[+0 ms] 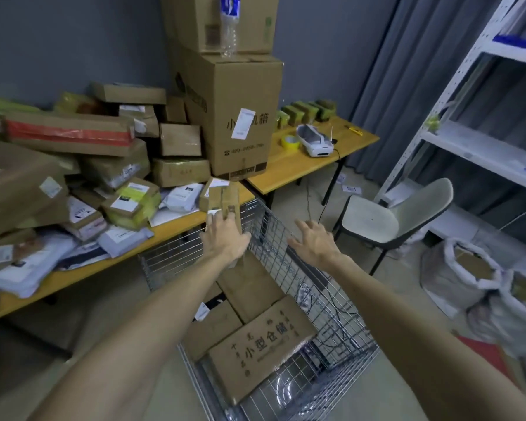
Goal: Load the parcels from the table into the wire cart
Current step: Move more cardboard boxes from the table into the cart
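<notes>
Surroundings first: the desk (73, 276) is piled with parcels (73, 165) edge to edge, cartons on mailers. A tall carton (240, 117) stands on its right corner, with another box and a water bottle (230, 25) on top. A second desk (304, 168) butts against it and carries a tape roll (289, 142), a white device (315, 141) and green packs (307, 112) along the back edge. A chair (392, 220) sits just right of the cart (340, 305), with shelving (468, 141) and open sacks (468, 268) beyond it.

The cart is parked against the desk's front edge. It is partly full, with a flat printed carton (261, 344) leaning across other boxes inside, so the left half is mostly taken.

My left hand (225, 238) grips a small box (230, 199), fingers curled onto it. The box is at the desk's front-right corner, over the cart's far rim. It is plain brown card, upright, with a seam down the near face. I can't tell if the white label beside it is its own.

My right hand (316, 241) has its fingers spread and holds nothing — it hovers over the cart's right wall.
</notes>
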